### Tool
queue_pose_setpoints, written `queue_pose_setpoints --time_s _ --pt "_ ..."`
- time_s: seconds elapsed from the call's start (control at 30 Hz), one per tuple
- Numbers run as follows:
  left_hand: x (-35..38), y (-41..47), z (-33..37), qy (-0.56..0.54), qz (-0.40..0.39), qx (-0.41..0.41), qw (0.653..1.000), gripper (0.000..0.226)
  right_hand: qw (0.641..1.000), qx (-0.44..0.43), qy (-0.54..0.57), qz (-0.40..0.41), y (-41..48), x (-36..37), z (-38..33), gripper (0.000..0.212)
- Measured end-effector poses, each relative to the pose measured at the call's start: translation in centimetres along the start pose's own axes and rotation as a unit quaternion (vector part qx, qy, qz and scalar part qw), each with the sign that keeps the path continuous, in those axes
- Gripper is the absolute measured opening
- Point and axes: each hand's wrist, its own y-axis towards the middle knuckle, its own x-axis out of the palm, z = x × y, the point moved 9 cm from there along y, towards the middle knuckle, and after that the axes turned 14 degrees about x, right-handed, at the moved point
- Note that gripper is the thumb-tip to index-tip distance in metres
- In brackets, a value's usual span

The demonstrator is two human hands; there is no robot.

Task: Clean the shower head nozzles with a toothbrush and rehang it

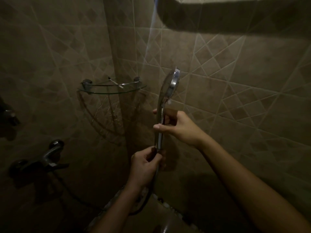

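Note:
A chrome shower head (170, 84) stands upright in front of the tiled wall, its round face turned to the right. My right hand (176, 126) grips the middle of its handle. Just below, my left hand (146, 167) holds the bottom end of the handle where the hose (152, 187) joins it. A white toothbrush (116, 83) lies on the glass corner shelf (94, 91), apart from both hands.
A chrome tap mixer (48, 157) sticks out of the wall at the lower left. The hose loops down from it toward the floor. A dark ledge (235, 15) overhangs at the top right. The light is dim.

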Motion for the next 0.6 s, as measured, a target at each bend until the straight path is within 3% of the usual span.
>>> queue_pose_setpoints --time_s 0.13,0.23,0.3,0.43,0.53,0.6 --pt "-0.2 0.4 0.5 0.014 -0.005 0.023 1.000 0.014 0.995 0.017 0.074 -0.062 0.0 0.0 0.3 0.050" --pt "-0.2 0.5 0.7 0.017 -0.007 0.027 0.999 0.015 1.000 0.005 0.013 0.008 0.2 -0.7 0.0 0.025" --pt "0.0 0.5 0.6 0.014 -0.008 0.022 1.000 0.017 0.999 -0.010 -0.018 0.033 0.4 -0.5 -0.2 0.030" --pt "-0.1 0.5 0.5 0.006 -0.005 0.016 1.000 0.017 0.999 -0.035 -0.016 0.006 0.3 0.1 -0.8 0.019" --pt "-0.1 0.9 1.1 0.000 -0.003 0.024 1.000 0.021 0.997 -0.001 0.062 -0.050 0.3 0.3 -0.6 0.030" --pt "-0.2 1.0 0.9 0.001 0.003 0.016 1.000 0.024 0.998 -0.022 0.052 -0.039 0.4 0.2 -1.1 0.031"
